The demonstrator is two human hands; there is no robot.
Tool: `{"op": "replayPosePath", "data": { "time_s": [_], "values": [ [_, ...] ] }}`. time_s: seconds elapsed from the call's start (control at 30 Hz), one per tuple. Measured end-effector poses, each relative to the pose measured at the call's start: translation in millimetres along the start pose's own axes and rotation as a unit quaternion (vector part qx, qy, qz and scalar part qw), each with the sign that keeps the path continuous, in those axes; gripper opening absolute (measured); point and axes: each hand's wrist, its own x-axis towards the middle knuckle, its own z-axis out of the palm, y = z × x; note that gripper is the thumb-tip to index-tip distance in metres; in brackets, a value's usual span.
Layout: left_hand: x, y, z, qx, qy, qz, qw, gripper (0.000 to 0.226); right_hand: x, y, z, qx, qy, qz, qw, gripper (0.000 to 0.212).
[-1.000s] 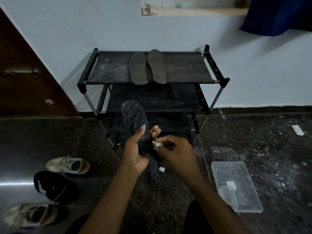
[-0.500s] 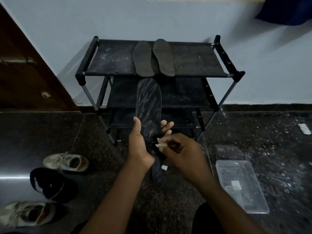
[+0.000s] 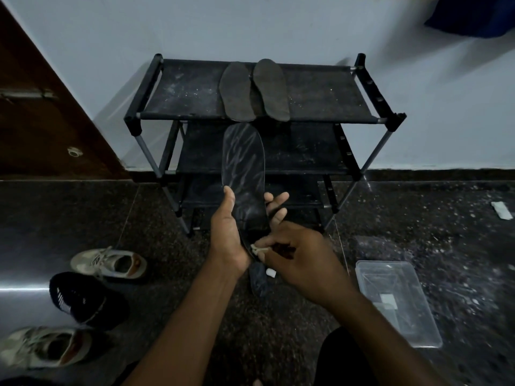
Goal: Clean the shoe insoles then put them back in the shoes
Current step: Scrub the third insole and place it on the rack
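Dim indoor light, floor glare, blurred edges

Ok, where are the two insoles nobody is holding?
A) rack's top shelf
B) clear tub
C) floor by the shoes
A: the two loose insoles lie side by side on the rack's top shelf.

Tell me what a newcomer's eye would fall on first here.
At the centre, the left hand holds a long black insole streaked with white, while the right hand pinches a small whitish wad at its lower end. Behind, two grey insoles lie side by side on the top shelf of a black metal-framed rack.
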Motion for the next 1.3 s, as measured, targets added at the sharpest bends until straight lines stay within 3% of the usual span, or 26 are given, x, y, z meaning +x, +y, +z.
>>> {"op": "replayPosePath", "data": {
  "time_s": [0.17, 0.33, 0.53, 0.73, 0.9, 1.07, 1.3],
  "values": [
    [0, -2, 3, 0.006, 0.001, -0.013, 1.000, 0.071, 3, 1, -3, -0.028, 0.045, -0.007, 0.999, 0.011],
    [-1, -5, 6, -0.010, -0.006, -0.003, 1.000, 0.072, -1, -4, -4, -0.025, -0.026, -0.010, 0.999, 0.010],
    [1, -6, 4, -0.003, -0.005, -0.010, 1.000, 0.070, 2, -3, -6, -0.042, 0.016, 0.001, 0.999, 0.010],
    [1, -5, 3, -0.024, -0.004, -0.001, 1.000, 0.068, -3, -9, -7, -0.036, -0.030, -0.012, 0.999, 0.011],
    [1, -9, 6, -0.002, -0.010, -0.014, 1.000, 0.075, 1, -7, -7, -0.038, 0.013, -0.002, 0.999, 0.009],
    [1, -5, 4, -0.029, -0.011, -0.010, 0.999, 0.069, -4, -13, -6, -0.031, -0.044, -0.019, 0.998, 0.009],
    [-2, -10, 10, 0.007, -0.011, -0.021, 1.000, 0.072, 0, -11, -4, -0.028, 0.013, -0.015, 0.999, 0.008]
  ]
}}
